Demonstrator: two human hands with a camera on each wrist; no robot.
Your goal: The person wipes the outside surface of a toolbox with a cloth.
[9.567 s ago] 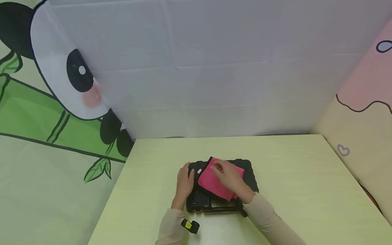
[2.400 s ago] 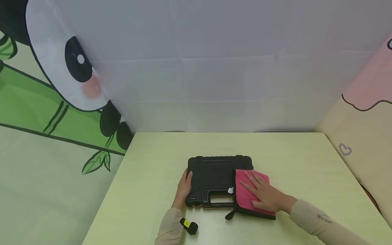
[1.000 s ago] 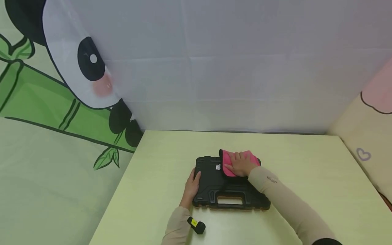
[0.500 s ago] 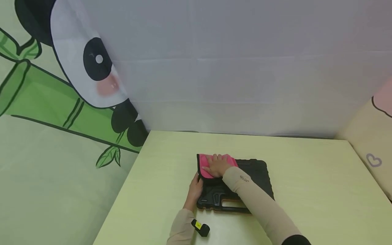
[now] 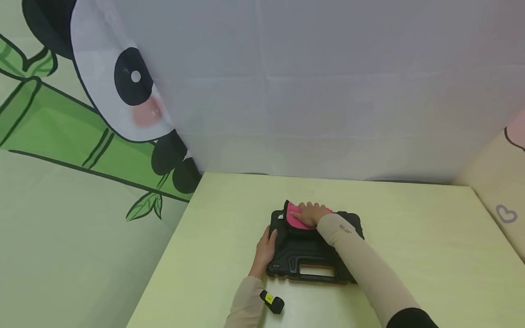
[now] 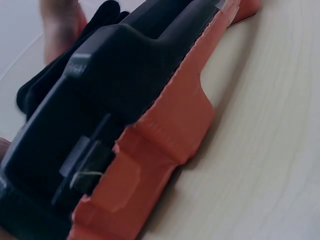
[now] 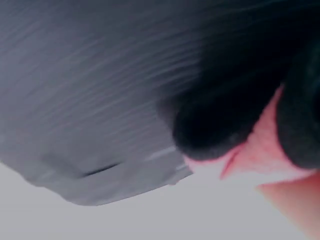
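Observation:
A black plastic carrying case (image 5: pixel 303 250) with a handle cutout lies on the table; the left wrist view shows its orange-red lower half (image 6: pixel 165 120). My left hand (image 5: pixel 264 250) grips the case's left side, thumb on the top edge. My right hand (image 5: pixel 312 214) presses a pink cloth (image 5: pixel 297 222) with black edging against the upper part of the lid, thumb spread to the left. In the right wrist view the cloth (image 7: pixel 262 145) is folded, dark side showing, over the grey-looking lid (image 7: pixel 100 110). The right forearm covers the case's right side.
The pale yellow table (image 5: pixel 205 255) extends around the case. A white backdrop (image 5: pixel 307 114) rises behind it, with a printed panda panel at left. A small black device with a yellow label (image 5: pixel 274 301) sits at the left wrist.
Earlier the cloth was at the case's lower right, then its top, then its upper left corner; in the last half second my right hand has slid it rightward. My left hand stays on the side.

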